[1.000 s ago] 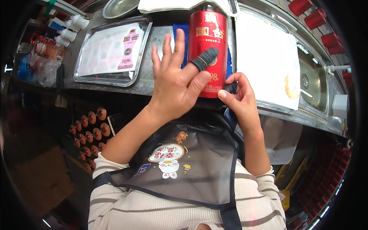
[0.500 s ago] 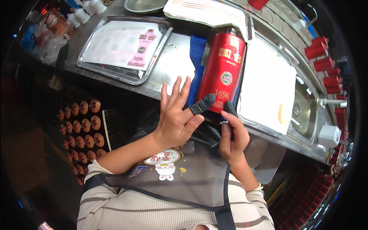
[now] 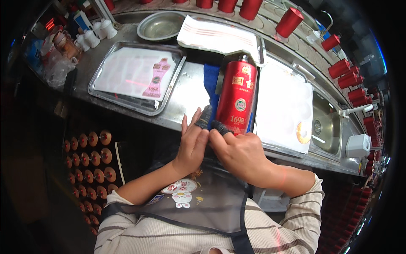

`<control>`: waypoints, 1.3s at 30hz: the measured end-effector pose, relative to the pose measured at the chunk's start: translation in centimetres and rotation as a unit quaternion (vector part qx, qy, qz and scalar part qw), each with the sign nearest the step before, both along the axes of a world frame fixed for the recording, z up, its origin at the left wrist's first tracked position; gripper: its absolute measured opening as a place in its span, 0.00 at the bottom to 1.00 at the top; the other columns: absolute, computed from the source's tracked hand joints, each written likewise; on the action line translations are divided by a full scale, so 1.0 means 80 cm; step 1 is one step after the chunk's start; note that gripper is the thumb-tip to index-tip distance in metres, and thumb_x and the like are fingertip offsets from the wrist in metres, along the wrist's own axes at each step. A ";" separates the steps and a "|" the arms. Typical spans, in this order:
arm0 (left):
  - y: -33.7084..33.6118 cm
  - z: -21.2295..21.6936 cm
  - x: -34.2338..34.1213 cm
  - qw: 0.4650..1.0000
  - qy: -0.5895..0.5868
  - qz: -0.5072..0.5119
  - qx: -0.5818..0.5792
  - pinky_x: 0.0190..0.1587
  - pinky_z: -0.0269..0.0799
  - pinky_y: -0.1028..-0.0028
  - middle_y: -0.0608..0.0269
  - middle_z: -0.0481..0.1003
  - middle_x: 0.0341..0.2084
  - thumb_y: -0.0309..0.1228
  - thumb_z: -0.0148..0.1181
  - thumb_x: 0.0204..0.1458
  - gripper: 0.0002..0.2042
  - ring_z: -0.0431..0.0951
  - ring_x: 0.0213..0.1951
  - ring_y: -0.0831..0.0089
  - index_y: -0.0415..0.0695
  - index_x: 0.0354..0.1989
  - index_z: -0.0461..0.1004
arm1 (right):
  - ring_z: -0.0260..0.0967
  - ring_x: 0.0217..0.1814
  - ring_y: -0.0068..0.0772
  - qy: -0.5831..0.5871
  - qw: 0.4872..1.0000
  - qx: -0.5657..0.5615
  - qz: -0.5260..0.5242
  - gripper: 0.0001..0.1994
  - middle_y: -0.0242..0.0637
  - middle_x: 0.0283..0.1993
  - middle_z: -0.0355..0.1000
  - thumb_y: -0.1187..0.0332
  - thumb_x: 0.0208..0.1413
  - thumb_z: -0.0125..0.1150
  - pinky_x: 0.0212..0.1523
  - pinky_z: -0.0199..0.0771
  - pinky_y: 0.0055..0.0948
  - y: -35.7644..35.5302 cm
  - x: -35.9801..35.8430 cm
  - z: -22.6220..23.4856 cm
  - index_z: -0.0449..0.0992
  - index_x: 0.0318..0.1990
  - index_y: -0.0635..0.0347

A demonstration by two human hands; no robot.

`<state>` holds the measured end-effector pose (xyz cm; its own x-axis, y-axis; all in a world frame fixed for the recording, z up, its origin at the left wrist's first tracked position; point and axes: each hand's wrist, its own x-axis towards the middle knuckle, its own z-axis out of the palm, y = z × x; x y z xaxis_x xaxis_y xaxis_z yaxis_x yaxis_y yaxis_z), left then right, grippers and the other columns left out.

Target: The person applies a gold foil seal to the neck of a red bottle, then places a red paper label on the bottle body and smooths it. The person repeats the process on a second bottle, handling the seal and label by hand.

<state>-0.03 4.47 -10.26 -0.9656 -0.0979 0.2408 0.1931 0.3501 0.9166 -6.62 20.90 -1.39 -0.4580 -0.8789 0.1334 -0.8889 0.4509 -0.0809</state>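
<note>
A glossy red bottle (image 3: 237,99) with gold and green markings lies on its side, its neck away from me, on a blue cloth (image 3: 211,80). My right hand (image 3: 243,158) is curled at the bottle's near end, its black-covered index finger against the lower left edge. Whatever its folded fingers hold is hidden. My left hand (image 3: 190,146) is just left of it, fingers stretched out, the dark-covered index finger close to the bottle's left side. To the left, a metal tray (image 3: 95,89) holds a white sheet (image 3: 122,72) with a pink bottle-shaped decal (image 3: 156,80).
White sheets (image 3: 279,110) lie right of the bottle, beside a steel sink (image 3: 323,122) and a white jug (image 3: 358,146). Behind are a metal bowl (image 3: 160,26), a striped sheet (image 3: 215,36) and red bottles (image 3: 289,22) on a conveyor. Copper-coloured discs (image 3: 94,139) fill rows at lower left.
My right hand has moved left and turned across the bottle's near end, its fingers curling. My left hand has drawn back to the bottle's left side. The whole view has shifted slightly.
</note>
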 end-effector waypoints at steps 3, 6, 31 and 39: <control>-0.002 0.010 -0.004 1.000 0.008 -0.006 0.001 0.71 0.28 0.43 0.38 0.60 0.68 0.38 0.45 0.68 0.17 0.51 0.72 0.41 0.36 0.35 0.71 | 0.73 0.21 0.38 -0.070 0.992 -0.084 -0.061 0.12 0.37 0.25 0.70 0.69 0.55 0.60 0.20 0.70 0.35 0.008 -0.015 0.007 0.72 0.46 0.57; -0.001 0.021 -0.031 0.998 0.039 -0.025 -0.039 0.70 0.30 0.39 0.37 0.58 0.69 0.40 0.46 0.67 0.19 0.50 0.72 0.38 0.38 0.29 0.69 | 0.76 0.28 0.50 -0.133 0.954 -0.224 -0.147 0.14 0.47 0.35 0.77 0.67 0.62 0.58 0.28 0.75 0.39 0.027 -0.044 -0.006 0.71 0.53 0.57; -0.227 -0.003 -0.448 0.920 -0.184 0.219 -0.269 0.51 0.76 0.60 0.43 0.79 0.47 0.41 0.74 0.35 0.31 0.80 0.50 0.50 0.35 0.49 0.76 | 0.64 0.43 0.18 -0.437 0.630 -0.518 -0.379 0.13 0.32 0.44 0.70 0.69 0.64 0.54 0.46 0.64 0.19 0.081 -0.065 -0.065 0.71 0.51 0.66; -0.209 0.039 -0.444 0.882 -0.143 0.211 -0.397 0.45 0.74 0.54 0.43 0.80 0.36 0.27 0.62 0.41 0.13 0.80 0.43 0.46 0.39 0.38 0.75 | 0.50 0.20 0.08 -0.388 0.666 -0.518 -0.372 0.12 0.30 0.35 0.73 0.68 0.65 0.53 0.21 0.49 0.14 0.092 -0.090 -0.067 0.72 0.51 0.64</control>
